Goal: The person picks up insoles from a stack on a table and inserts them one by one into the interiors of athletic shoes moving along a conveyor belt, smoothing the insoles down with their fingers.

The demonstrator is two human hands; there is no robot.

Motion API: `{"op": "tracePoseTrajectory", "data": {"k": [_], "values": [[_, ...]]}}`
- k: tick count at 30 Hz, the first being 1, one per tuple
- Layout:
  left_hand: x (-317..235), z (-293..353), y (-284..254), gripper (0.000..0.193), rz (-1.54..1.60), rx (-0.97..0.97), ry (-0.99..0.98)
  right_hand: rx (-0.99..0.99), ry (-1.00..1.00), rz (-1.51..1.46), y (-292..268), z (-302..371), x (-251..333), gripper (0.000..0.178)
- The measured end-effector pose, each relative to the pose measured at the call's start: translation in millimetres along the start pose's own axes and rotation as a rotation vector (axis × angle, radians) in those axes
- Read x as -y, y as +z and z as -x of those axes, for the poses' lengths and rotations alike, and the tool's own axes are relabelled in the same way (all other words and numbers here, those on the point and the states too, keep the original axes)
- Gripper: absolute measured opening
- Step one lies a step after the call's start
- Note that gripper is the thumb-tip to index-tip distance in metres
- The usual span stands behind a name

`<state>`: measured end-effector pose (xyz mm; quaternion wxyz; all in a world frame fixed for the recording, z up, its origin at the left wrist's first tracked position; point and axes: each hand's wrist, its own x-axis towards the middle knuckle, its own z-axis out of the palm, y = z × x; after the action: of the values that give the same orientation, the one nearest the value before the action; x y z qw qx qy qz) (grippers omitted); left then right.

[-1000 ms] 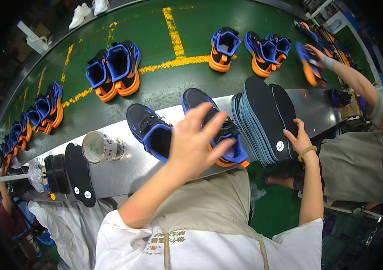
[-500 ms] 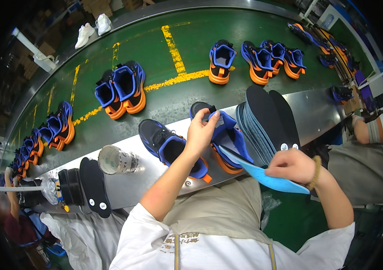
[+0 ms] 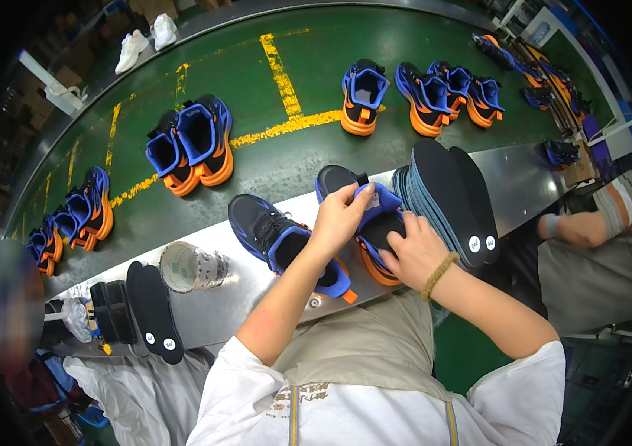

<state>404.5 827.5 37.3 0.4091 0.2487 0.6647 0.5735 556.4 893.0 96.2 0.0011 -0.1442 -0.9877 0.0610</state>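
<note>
A black, blue and orange sneaker [image 3: 377,276] stands at the bench edge in front of me, its toe pointing away. My left hand [image 3: 339,217] pinches its tongue [image 3: 384,198] and draws it back. Over the opening, my right hand [image 3: 418,251] has its fingers bent down to the dark insole [image 3: 380,227] inside; its fingertips are partly hidden. To the left rests the matching sneaker [image 3: 271,236], untouched. Just right of my hands leans a thick stack of black-topped insoles [image 3: 453,197] with blue-grey undersides.
Several finished-looking sneakers [image 3: 197,141] stand along the green table [image 3: 286,156] with yellow markings. On the metal bench [image 3: 219,316] are a roll of tape [image 3: 188,266] and another pair of insoles [image 3: 151,308]. A co-worker [image 3: 598,245] sits at the right.
The light-blue underside of the insole no longer shows outside the sneaker. My right hand has moved left and up to the shoe's opening. My left hand still holds the tongue.
</note>
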Motion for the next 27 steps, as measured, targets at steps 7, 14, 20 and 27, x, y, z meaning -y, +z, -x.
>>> {"op": "tracePoseTrajectory", "data": {"k": [7, 14, 20, 27], "values": [[-7.8, 4.1, 2.0, 0.042, -0.213, -0.058, -0.029, 0.406, 0.105, -0.109, -21.5, -6.5, -12.9, 0.018], [-5.9, -1.2, 7.8, 0.038, -0.151, -0.019, -0.052, 0.139, -0.130, -0.005, 44.8, -7.3, -29.1, 0.011], [-8.1, -1.8, 12.8, 0.038, -0.130, -0.045, -0.072, 0.354, -0.075, 0.096, 49.4, -21.2, -28.4, 0.016], [-1.5, -3.8, 16.7, 0.033, -0.078, 0.029, -0.084, 0.860, -0.108, 0.230, 45.6, -38.2, -29.5, 0.028]]}}
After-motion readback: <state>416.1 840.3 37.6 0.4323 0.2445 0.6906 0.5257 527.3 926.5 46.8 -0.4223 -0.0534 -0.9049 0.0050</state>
